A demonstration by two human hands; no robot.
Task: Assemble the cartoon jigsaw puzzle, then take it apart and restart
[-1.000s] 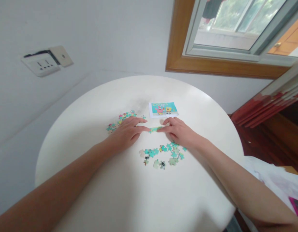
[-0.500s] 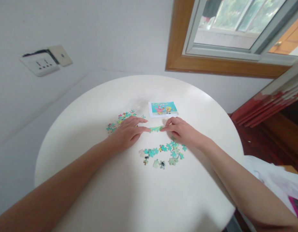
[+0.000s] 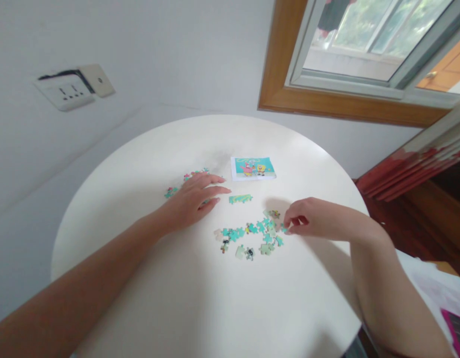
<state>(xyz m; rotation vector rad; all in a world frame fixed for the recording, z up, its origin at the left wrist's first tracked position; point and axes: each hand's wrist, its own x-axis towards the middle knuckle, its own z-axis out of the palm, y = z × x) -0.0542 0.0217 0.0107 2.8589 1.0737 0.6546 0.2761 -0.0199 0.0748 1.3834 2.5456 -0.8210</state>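
My left hand (image 3: 194,196) lies flat on the round white table (image 3: 200,298), fingers stretched out, over a cluster of loose puzzle pieces (image 3: 172,191). Just right of its fingertips lies a short joined teal strip (image 3: 240,199), untouched. My right hand (image 3: 312,219) is curled, its fingertips pinching at a teal piece (image 3: 283,229) on the right edge of a second scatter of teal pieces (image 3: 252,237). A small picture card (image 3: 252,167) with cartoon figures lies beyond the strip.
A white wall with a socket plate (image 3: 67,92) stands behind the table. A wood-framed window (image 3: 349,107) is at the upper right. Red-and-white slats (image 3: 419,159) and dark wooden floor lie to the right. White cloth (image 3: 434,283) shows at lower right.
My right hand left the joined teal strip and moved down and right to the lower scatter, curling into a pinch. My left hand barely shifted. The view tilted slightly.
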